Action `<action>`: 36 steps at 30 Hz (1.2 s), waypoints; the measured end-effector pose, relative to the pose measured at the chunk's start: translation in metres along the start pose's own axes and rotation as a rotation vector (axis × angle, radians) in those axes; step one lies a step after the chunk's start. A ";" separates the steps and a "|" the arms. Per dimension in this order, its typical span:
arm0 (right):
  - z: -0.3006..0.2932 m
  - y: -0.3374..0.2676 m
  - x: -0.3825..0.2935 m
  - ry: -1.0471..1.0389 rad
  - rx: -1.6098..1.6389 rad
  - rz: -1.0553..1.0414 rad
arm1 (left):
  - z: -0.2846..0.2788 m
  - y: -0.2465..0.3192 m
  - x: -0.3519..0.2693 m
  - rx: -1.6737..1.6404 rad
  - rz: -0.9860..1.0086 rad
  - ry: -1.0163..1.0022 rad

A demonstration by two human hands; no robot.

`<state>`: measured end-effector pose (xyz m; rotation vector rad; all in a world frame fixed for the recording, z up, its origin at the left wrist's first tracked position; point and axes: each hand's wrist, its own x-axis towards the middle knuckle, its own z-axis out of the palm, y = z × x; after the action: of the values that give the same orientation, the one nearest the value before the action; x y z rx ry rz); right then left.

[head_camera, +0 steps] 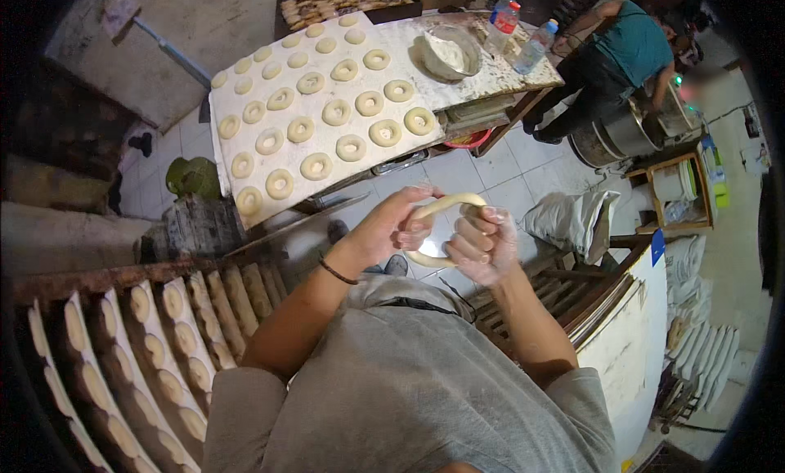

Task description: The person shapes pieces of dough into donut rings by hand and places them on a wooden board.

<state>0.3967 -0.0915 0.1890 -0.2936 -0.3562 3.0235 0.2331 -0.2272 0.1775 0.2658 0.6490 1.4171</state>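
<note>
A stretched ring of pale dough (457, 199) hangs in the air between my two hands, in front of my waist. My left hand (412, 218) grips its left side, with the fingers curled through the ring. On the other side, my right hand (484, 246) holds it in a loose fist, thumb on top. Flour dusts the fingers. Beyond them, rows of dough rings (351, 148) and several flatter dough rounds (298, 59) lie on a white-covered board (392, 166) on the table.
A metal bowl of flour (451, 53) and plastic bottles (504, 26) stand on the table. Racked dough trays (147, 338) are at lower left. A white sack (570, 221) sits right on the tiled floor. Another person (631, 44) bends over large metal pots (625, 132).
</note>
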 end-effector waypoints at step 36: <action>-0.005 0.221 0.745 -0.052 -1.357 0.268 | -0.539 0.361 -0.135 0.031 0.679 0.808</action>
<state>-0.3443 -0.2268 -0.0023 -0.3164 -2.4309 2.4258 -0.3704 -0.4092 -0.0246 -0.0997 1.3202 2.1909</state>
